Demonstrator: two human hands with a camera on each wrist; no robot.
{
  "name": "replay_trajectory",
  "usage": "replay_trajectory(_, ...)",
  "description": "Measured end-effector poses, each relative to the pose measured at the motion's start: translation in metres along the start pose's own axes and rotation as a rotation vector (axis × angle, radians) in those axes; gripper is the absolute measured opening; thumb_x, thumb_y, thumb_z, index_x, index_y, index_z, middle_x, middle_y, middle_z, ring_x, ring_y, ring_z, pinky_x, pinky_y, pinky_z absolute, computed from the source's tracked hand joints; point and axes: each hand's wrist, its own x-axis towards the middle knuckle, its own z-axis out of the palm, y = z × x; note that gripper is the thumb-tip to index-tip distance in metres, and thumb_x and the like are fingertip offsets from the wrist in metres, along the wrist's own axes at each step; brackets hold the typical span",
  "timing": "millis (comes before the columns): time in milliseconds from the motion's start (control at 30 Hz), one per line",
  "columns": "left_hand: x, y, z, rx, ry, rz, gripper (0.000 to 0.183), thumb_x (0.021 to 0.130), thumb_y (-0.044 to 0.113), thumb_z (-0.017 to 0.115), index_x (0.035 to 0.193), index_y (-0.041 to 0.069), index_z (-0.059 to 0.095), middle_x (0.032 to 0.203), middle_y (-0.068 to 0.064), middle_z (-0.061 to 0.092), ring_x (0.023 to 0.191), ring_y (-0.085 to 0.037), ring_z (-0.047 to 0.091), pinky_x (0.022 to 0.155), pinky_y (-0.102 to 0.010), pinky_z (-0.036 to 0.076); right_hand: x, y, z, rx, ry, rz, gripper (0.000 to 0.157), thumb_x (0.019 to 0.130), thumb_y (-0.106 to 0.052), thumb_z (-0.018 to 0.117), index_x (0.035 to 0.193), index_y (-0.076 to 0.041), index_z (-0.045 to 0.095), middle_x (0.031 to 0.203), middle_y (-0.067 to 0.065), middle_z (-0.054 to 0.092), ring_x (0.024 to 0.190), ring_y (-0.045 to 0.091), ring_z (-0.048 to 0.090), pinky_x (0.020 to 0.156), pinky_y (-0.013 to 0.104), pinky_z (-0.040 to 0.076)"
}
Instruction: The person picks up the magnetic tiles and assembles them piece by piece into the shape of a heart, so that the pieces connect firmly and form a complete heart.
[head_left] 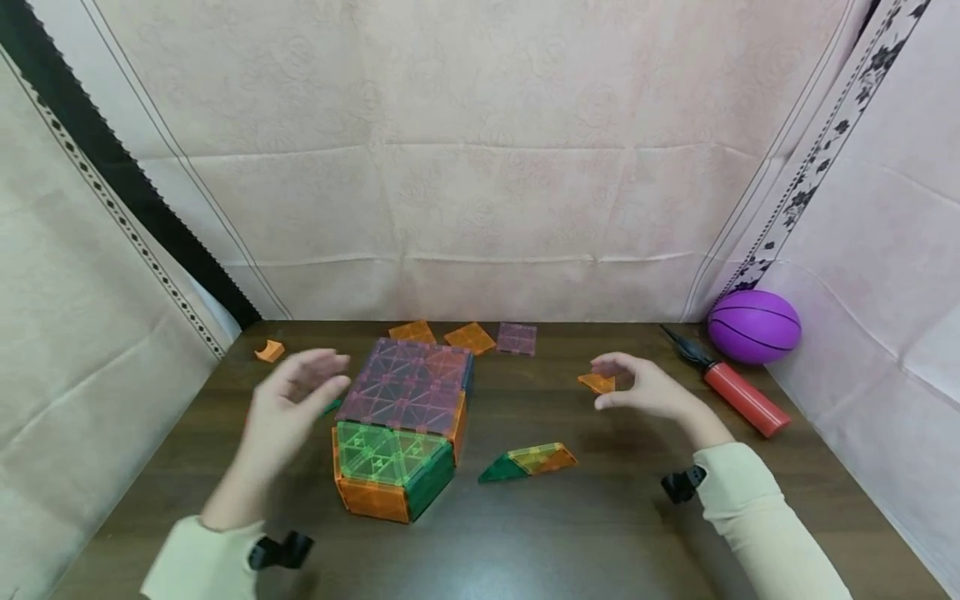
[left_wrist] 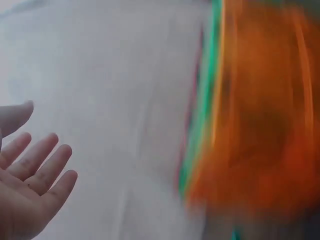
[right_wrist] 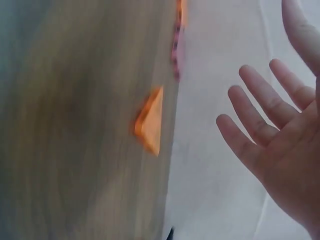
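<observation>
– Orange tile (head_left: 595,383), position?
– On the tabletop (head_left: 540,542), just past the right hand (head_left: 647,388); thumb and fingers wide apart.
– Left hand (head_left: 291,408)?
– Also wide; translucent box (head_left: 405,387) just to its right.

Pale creased cloth (head_left: 480,200) behind and beside a dark wood-grained tabletop (head_left: 570,542)

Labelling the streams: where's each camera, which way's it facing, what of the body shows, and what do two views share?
Head: worn on the head, facing forward and down at the tile structure; left hand, right hand and sleeves show.
Left wrist: on that wrist, facing the structure's blurred orange side; left palm and fingers show.
Right wrist: on that wrist, facing an orange tile; right palm and fingers show.
Head and left wrist share the structure and left hand.
</observation>
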Motion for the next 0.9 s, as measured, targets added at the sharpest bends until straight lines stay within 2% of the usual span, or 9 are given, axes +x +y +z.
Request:
replay_trajectory(67,0.007,-0.017,-0.023,0.112,-0.019,-0.083,0.041,0.093,0.019,0.066,0.129,0.002,0.055,0.123,-0.013,0.063,0.105,-0.006,0.060,0.083,-0.011,0.045,0.004,0.008,-0.007,-0.005,0.023,0.044,0.060,0.082,-0.025,0.078,0.131,-0.002,0.052,0.129,0.021,0.058,0.121,0.040,0.050,0.096,0.057,0.042)
replay_trajectory(100,0.009,-0.027,-0.034,0.174,-0.048,-0.121,0.045,0.093,0.025,0.065,0.132,0.004,0.053,0.127,-0.016,0.061,0.108,-0.010,0.059,0.085,-0.013,0.044,0.005,0.012,-0.009,-0.004,0.035,0.064,0.060,0.083,-0.023,0.077,0.132,0.000,0.051,0.130,0.024,0.056,0.122,0.042,0.048,0.097,0.058,0.041)
replay_trajectory(200,0.016,-0.056,-0.057,0.289,-0.155,-0.218,0.057,0.094,0.035,0.063,0.138,0.003,0.046,0.135,-0.021,0.053,0.119,-0.031,0.053,0.093,-0.031,0.047,0.011,0.024,-0.013,-0.029,0.064,0.114,0.062,0.084,-0.025,0.076,0.133,0.002,0.049,0.132,0.027,0.053,0.125,0.044,0.045,0.101,0.059,0.037)
replay_trajectory(300,0.021,-0.086,-0.068,0.340,-0.246,-0.291,0.066,0.093,0.036,0.064,0.141,-0.002,0.040,0.139,-0.028,0.046,0.124,-0.045,0.044,0.096,-0.056,0.040,0.017,0.036,-0.013,-0.033,0.087,0.159,0.066,0.083,-0.026,0.077,0.134,0.003,0.048,0.134,0.028,0.050,0.127,0.045,0.042,0.103,0.060,0.032)
replay_trajectory(467,0.022,-0.126,-0.079,0.373,-0.354,-0.393,0.079,0.089,0.031,0.070,0.144,-0.008,0.030,0.143,-0.035,0.035,0.130,-0.052,0.032,0.099,-0.065,0.031,0.025,0.056,-0.008,0.017,0.080,0.238,0.076,0.082,-0.028,0.078,0.139,0.006,0.041,0.142,0.029,0.042,0.132,0.046,0.034,0.107,0.059,0.028)
replay_trajectory(567,0.019,-0.143,-0.085,0.361,-0.402,-0.423,0.085,0.086,0.027,0.074,0.145,-0.011,0.025,0.143,-0.039,0.030,0.129,-0.056,0.028,0.099,-0.067,0.029,0.028,0.064,-0.005,0.002,0.066,0.265,0.077,0.083,-0.029,0.077,0.141,0.006,0.039,0.144,0.029,0.040,0.133,0.046,0.033,0.107,0.058,0.028)
replay_trajectory(667,0.016,-0.154,-0.088,0.373,-0.433,-0.422,0.088,0.082,0.025,0.077,0.143,-0.014,0.026,0.139,-0.042,0.032,0.125,-0.056,0.033,0.098,-0.066,0.032,0.029,0.070,-0.001,-0.020,0.041,0.282,0.079,0.083,-0.029,0.076,0.142,0.007,0.038,0.144,0.030,0.039,0.134,0.046,0.033,0.108,0.058,0.028)
replay_trajectory(767,0.015,-0.159,-0.090,0.426,-0.445,-0.406,0.087,0.078,0.023,0.081,0.139,-0.015,0.032,0.132,-0.042,0.040,0.118,-0.052,0.042,0.095,-0.063,0.037,0.031,0.072,0.003,-0.041,0.008,0.287,0.081,0.083,-0.030,0.076,0.143,0.007,0.036,0.144,0.030,0.038,0.134,0.047,0.031,0.108,0.058,0.027)
replay_trajectory(900,0.015,-0.161,-0.091,0.481,-0.443,-0.401,0.081,0.076,0.021,0.081,0.136,-0.014,0.039,0.128,-0.040,0.046,0.111,-0.048,0.047,0.091,-0.060,0.040,0.034,0.071,0.007,-0.059,-0.016,0.276,0.080,0.083,-0.028,0.077,0.144,0.006,0.037,0.145,0.029,0.039,0.134,0.048,0.031,0.107,0.059,0.028)
